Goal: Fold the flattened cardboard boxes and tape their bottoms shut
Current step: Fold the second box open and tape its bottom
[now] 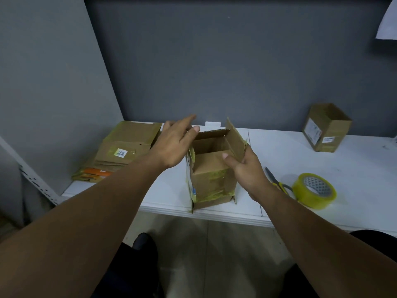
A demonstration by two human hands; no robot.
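Right hand holds the box at its near-right top corner, thumb on the infolded near flap, fingers round the outside of the raised right flap and mostly hidden; left hand hangs spread with straight fingers over the box's left top edge, gripping nothing, contact unclear. Grey partition panels close off the back and left. White table carries everything. Stack of flattened boxes lies at the left end, partly covered by the left forearm. Box stands upright at the table's front edge, mouth open upward, old yellowish tape on its sides. Second folded box sits tilted, far right by the back panel. Tape roll lies just right of the right wrist, scissors between them, handles partly behind the roll
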